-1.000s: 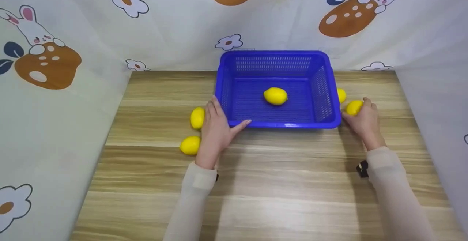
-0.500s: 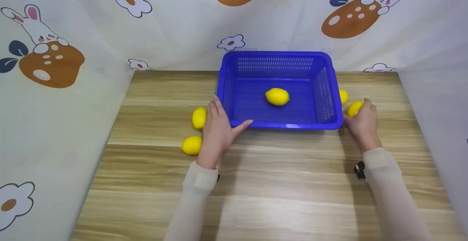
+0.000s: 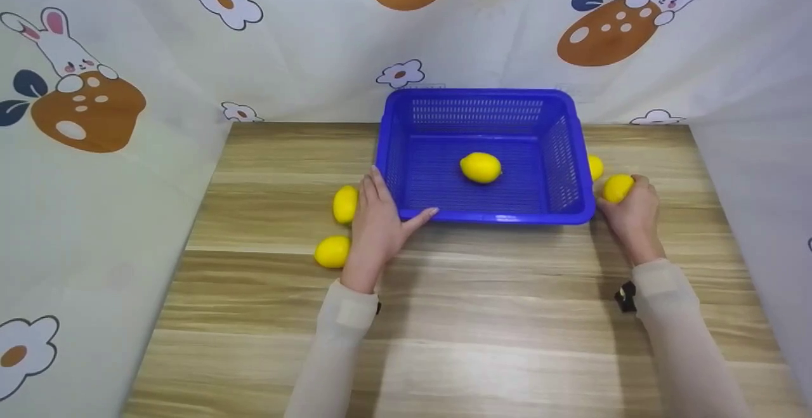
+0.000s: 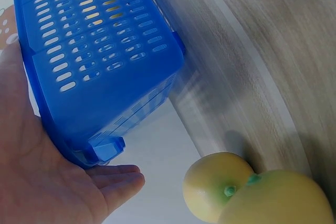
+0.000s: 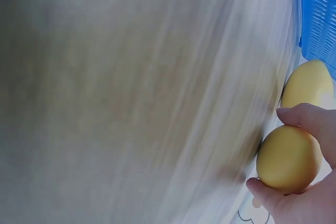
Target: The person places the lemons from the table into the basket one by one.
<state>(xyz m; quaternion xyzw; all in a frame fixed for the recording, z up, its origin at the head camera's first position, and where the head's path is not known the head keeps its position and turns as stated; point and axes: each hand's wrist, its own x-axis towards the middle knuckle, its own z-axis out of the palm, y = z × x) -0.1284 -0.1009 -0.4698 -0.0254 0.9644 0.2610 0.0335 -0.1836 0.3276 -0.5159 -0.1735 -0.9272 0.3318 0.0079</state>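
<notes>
A blue plastic basket (image 3: 488,217) with slotted walls stands on the wooden table, one yellow lemon (image 3: 481,167) lying inside. My left hand (image 3: 379,224) rests against its near left corner, fingers straight along the side and thumb along the front rim. In the left wrist view the palm (image 4: 42,177) lies at the basket's corner. To the right of the basket, my right hand (image 3: 636,215) grips a lemon (image 5: 290,159) between thumb and fingers. Another lemon (image 5: 307,85) sits just beyond it, close to the basket and partly hidden by it in the head view.
Left of my left hand are two more lemons, one farther back (image 3: 346,205) and one nearer (image 3: 332,252), both partly covered by the hand. A white cloth wall (image 3: 304,56) printed with rabbits and flowers encloses the back and sides of the table (image 3: 482,342).
My right hand closes further round its lemon and shifts very slightly to the right, with more of the lemon showing. The left hand and the basket stay in place.
</notes>
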